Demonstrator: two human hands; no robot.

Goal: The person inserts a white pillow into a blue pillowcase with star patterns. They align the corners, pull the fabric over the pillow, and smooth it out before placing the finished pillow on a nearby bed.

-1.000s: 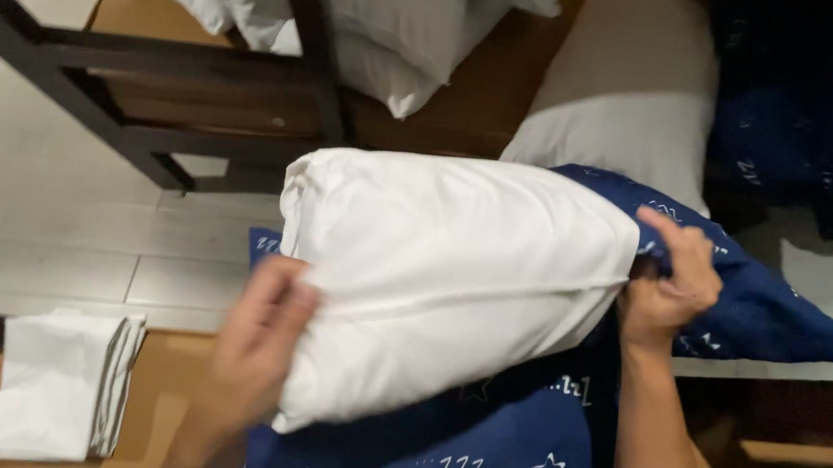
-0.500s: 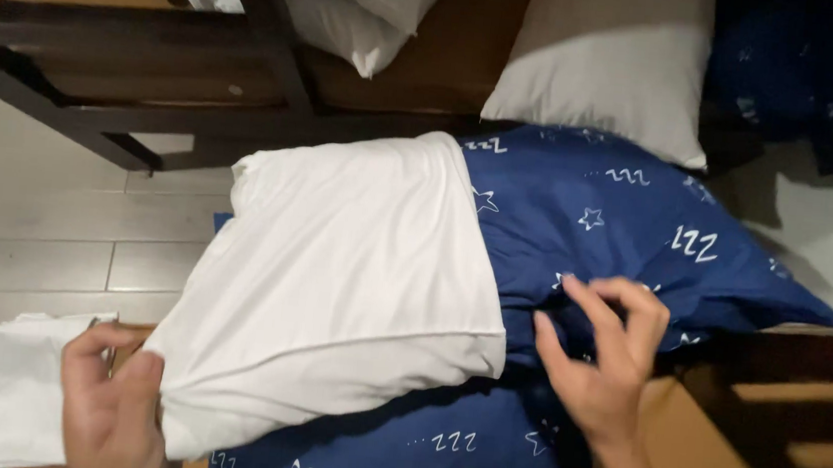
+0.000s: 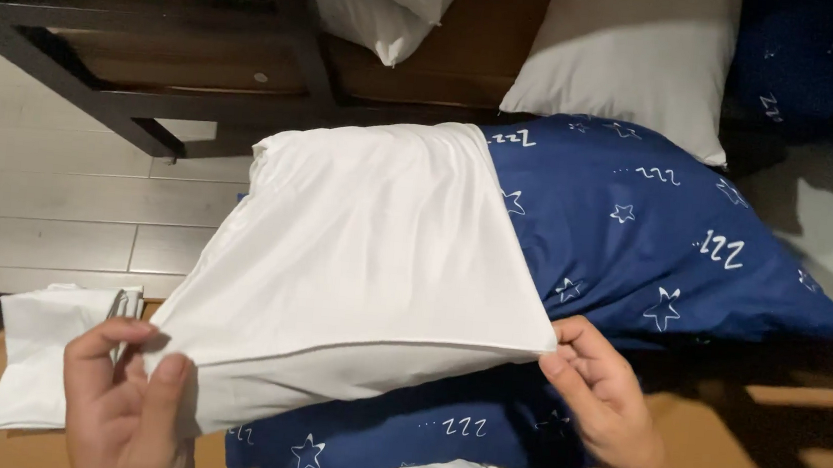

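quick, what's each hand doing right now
Left hand: closed, pinching the near left corner of the white case.
Right hand: closed, pinching the case's near right corner over the blue pillow.

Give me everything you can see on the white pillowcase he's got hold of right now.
The white pillowcase is plain, smooth woven cloth, lightly creased. It lies spread flat and tilted, covering the left part of the dark blue pillow with white star print. The left hand pinches its lower left corner; the right hand grips its lower right corner. The bottom edge runs taut between them, with a second layer showing beneath.
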